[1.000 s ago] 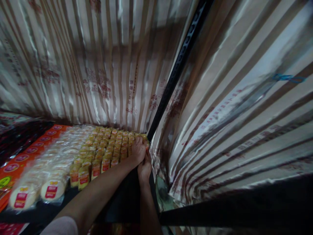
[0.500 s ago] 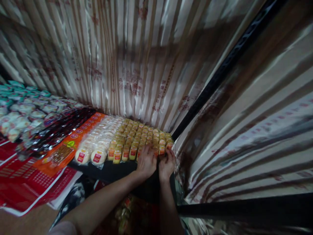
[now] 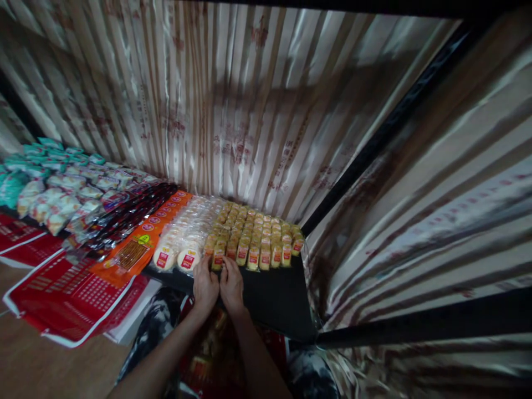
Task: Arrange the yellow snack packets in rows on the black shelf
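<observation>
The black flat shelf (image 3: 276, 293) carries, on its right half, a block of shiny yellow oblong packets with red labels (image 3: 253, 235), standing upright in close rows, labels toward the shelf's front edge; they are probably packed so tightly so that each row props the next and the labels can be read. The person's left hand (image 3: 206, 285) and right hand (image 3: 231, 282) reach over the shelf's front edge, fingertips at either side of a front packet near the block's left end, likely to keep it straight and in line. Each hand's fingers look bent and close together, but whether they are clamped on the packet cannot be told. Further left along the shelf, round white cakes in clear wrappers (image 3: 177, 238) lean in two rows, faces forward, and beyond them a flat orange packet (image 3: 143, 235) juts past the shelf's front edge. Half a second ago both hands were at the block's right end; now they are toward the middle of the shelf, closer to each other, and the front packets at the right end are uncovered.
</observation>
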`<state>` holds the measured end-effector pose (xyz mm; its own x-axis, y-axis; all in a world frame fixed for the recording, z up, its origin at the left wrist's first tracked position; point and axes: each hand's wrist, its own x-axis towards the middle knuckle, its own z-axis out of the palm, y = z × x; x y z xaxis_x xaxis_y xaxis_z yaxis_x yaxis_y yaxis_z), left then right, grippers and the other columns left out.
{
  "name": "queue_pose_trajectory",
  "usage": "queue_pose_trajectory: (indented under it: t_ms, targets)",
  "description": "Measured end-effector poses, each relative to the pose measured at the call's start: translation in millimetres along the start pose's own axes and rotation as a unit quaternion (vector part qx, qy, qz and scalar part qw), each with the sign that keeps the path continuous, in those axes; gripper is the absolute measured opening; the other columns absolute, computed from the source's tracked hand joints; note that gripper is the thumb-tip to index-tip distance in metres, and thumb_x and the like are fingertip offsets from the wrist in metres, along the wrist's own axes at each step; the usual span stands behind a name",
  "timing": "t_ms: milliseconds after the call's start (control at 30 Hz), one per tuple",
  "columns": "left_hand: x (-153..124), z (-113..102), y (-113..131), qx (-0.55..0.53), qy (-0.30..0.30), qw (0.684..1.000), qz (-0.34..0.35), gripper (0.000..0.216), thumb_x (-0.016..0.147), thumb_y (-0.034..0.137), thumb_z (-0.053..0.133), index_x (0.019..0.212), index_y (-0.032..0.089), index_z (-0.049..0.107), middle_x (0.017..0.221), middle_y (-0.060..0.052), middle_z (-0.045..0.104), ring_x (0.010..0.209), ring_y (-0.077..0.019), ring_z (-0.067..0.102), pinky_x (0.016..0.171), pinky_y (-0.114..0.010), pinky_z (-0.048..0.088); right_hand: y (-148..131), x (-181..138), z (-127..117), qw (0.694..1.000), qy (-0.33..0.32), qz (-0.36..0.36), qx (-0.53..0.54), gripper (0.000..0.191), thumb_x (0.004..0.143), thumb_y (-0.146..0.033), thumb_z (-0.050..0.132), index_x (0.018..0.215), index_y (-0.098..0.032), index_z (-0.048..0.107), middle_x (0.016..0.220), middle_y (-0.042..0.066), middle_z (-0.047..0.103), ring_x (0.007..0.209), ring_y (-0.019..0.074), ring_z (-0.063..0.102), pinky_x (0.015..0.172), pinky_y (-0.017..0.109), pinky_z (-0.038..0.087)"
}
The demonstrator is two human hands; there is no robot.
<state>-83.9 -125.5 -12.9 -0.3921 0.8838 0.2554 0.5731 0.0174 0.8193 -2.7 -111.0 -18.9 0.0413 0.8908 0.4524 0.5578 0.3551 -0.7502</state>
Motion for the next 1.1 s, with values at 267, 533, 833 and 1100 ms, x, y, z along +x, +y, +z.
queue_pose_trajectory:
  t_ms: [267,533,833,1100]
  targets:
    - [-8.4,-0.3,8.1,-0.053,-0.010,0.999,-0.012,0.037,0.081,0.024,0.041,0.116,0.015,0.048,0.108,-0.012,0.055,0.106,-0.0233,0.052,0.093,-0.041,0.042,-6.6,-2.7,-12.0,0.999,0.005,0.048,-0.002,0.037,0.082,-0.020,0.040,0.116,-0.020,0.055,0.098,0.007,0.064,0.091,0.0178,0.059,0.081,0.033,0.050]
    - [-8.9,7.5,59.3,-0.117,-0.081,0.990,0.019,0.038,0.083,0.034,0.042,0.115,0.017,0.049,0.096,-0.008,0.057,0.087,-0.0175,0.058,0.078,-0.032,0.049,-12.1,1.1,-57.0,0.992,0.088,0.085,-0.002,0.033,0.085,-0.026,0.041,0.113,-0.022,0.058,0.109,0.009,0.058,0.100,0.0181,0.057,0.088,0.033,0.047]
    - [2.4,61.4,106.6,-0.119,-0.124,0.980,0.097,0.038,0.078,0.026,0.051,0.114,0.015,0.049,0.102,-0.009,0.058,0.092,-0.0188,0.058,0.083,-0.034,0.047,17.6,11.4,-101.0,0.977,0.192,0.090,0.031,0.034,0.086,-0.023,0.039,0.114,-0.018,0.055,0.113,0.012,0.057,0.106,0.0186,0.054,0.090,0.035,0.046]
    - [8.9,123.2,140.4,-0.136,-0.221,0.954,0.150,0.045,0.076,0.014,0.052,0.120,0.020,0.047,0.110,-0.006,0.060,0.095,-0.0164,0.058,0.086,-0.033,0.046,62.3,18.9,-126.9,0.958,0.260,0.115,-0.043,0.039,0.083,-0.021,0.035,0.118,-0.013,0.051,0.118,0.014,0.056,0.112,0.0206,0.050,0.097,0.041,0.040]
